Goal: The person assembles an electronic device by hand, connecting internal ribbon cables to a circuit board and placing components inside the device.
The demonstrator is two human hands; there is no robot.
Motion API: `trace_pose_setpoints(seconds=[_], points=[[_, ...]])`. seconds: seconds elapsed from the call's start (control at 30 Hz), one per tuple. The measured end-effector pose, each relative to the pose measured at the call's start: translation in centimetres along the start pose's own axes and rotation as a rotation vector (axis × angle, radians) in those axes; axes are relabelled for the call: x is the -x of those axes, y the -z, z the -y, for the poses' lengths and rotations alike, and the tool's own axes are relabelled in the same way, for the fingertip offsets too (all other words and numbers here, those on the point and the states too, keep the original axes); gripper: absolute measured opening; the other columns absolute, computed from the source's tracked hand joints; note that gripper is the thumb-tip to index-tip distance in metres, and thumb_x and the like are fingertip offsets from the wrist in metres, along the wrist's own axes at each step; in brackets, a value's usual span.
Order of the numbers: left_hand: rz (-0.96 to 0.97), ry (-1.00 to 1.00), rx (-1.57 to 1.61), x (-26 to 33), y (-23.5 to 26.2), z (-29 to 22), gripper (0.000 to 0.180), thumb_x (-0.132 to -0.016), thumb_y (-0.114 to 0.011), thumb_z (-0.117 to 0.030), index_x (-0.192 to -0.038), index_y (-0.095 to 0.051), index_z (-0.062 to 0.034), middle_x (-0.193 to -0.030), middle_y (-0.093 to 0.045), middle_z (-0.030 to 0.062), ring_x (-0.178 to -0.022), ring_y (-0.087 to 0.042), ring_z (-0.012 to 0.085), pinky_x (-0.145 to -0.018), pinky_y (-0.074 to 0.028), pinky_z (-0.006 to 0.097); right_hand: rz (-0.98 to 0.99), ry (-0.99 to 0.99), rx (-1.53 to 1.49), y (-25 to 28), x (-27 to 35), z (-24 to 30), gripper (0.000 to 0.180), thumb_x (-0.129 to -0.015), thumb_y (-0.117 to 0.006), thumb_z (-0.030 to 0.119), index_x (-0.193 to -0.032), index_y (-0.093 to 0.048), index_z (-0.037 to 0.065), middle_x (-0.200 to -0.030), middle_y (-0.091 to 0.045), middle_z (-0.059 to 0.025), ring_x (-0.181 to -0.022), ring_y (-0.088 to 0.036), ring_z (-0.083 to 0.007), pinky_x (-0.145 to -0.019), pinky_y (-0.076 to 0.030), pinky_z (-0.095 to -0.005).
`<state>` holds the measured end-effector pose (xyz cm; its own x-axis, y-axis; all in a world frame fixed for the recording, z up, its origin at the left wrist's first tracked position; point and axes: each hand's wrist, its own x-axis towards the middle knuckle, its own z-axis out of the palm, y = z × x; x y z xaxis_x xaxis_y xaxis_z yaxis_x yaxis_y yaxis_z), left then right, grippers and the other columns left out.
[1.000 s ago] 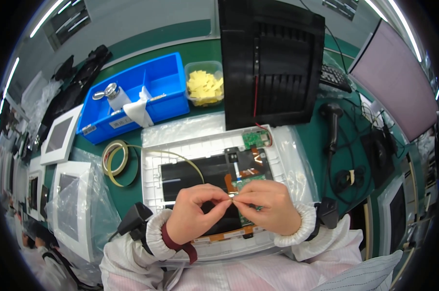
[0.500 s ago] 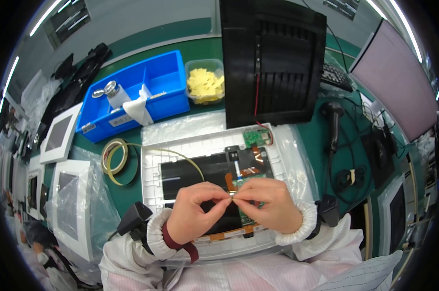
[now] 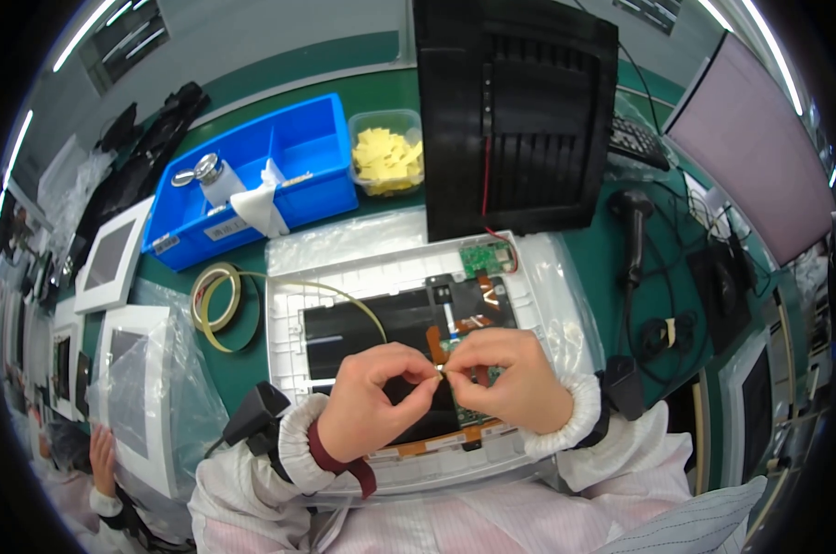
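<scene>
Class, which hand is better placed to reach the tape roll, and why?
Probably the left hand: it is nearer the tape roll, which lies left of the white case. The right hand is farther, though both have fingertips pinched.

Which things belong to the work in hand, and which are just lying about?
Apparently in use:
tiny pale pinched piece
white rectangular plastic housing
yellowish tape roll

Probably lying about:
blue divided plastic box
black handheld scanner
transparent plastic tub
</scene>
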<state>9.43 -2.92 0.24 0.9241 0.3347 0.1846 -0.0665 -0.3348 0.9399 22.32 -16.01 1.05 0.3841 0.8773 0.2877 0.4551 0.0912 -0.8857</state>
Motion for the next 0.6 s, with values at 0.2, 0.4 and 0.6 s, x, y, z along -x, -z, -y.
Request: trace_pose_setpoints(seconds=[0.2,0.4,0.6], points=[[-0.003,0.101,0.160,-0.5,1.2,-0.1,0.007,-0.074,-0.062,-0.001,-0.079,-0.060,0.0036,-0.074,-0.060,0.0056,-0.069,-0.058,0.0109,-0.063,-0.047,0.021,0.060,-0.376,-0.495,1.2,-0.1,-0.7,0.006,-0.073,-0.062,0.001,-0.078,-0.064,-0.002,-0.075,-0.061,-0.0056,-0.066,-0.056,-0.0084,-0.057,-0.045,-0.0216],[0.070,0.207,0.124,-2.1,2.0,-1.9,0.007,-0.076,-0.061,-0.002,-0.079,-0.060,0.0041,-0.075,-0.060,0.0042,-0.069,-0.056,0.0078,-0.062,-0.047,0.021,-0.030,-0.101,-0.216,1.7,0.0,-0.1,0.009,-0.074,-0.065,0.002,-0.082,-0.063,-0.003,-0.075,-0.060,-0.0054,-0.063,-0.055,-0.0104,-0.055,-0.044,-0.0227],[0.122,0.073,0.108,-2.4,0.3,-2.2,0.007,-0.077,-0.061,-0.001,-0.080,-0.059,0.0041,-0.076,-0.059,0.0052,-0.070,-0.057,0.0094,-0.064,-0.047,0.021,-0.149,0.248,0.073,1.5,0.6,0.1,0.015,-0.069,-0.068,0.003,-0.081,-0.061,-0.002,-0.077,-0.058,-0.0105,-0.064,-0.057,-0.0223,-0.055,-0.045,-0.0279]])
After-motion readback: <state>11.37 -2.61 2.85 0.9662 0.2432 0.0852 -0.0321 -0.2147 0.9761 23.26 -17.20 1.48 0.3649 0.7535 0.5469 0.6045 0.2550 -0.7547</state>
